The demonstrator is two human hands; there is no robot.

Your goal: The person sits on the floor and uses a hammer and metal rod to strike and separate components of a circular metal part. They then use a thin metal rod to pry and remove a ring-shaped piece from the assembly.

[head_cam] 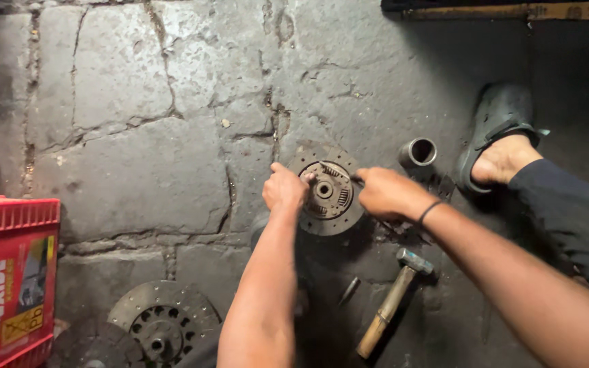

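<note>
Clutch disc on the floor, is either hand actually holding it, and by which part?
Both hands are on the clutch disc: the left hand at its left side near the hub, the right hand at its right edge. Whether the right hand also holds a tool cannot be told.

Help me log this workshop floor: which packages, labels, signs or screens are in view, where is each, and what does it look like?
Red box: lower left edge on the stone floor, beside a red crate; rectangular, with white lettering and a yellow label panel.
Yellow strip sign: top right edge, long and narrow, dark markings, partly cut off.
No screens in view.
Neither hand touches these; both work at the clutch disc mid-frame.
</note>
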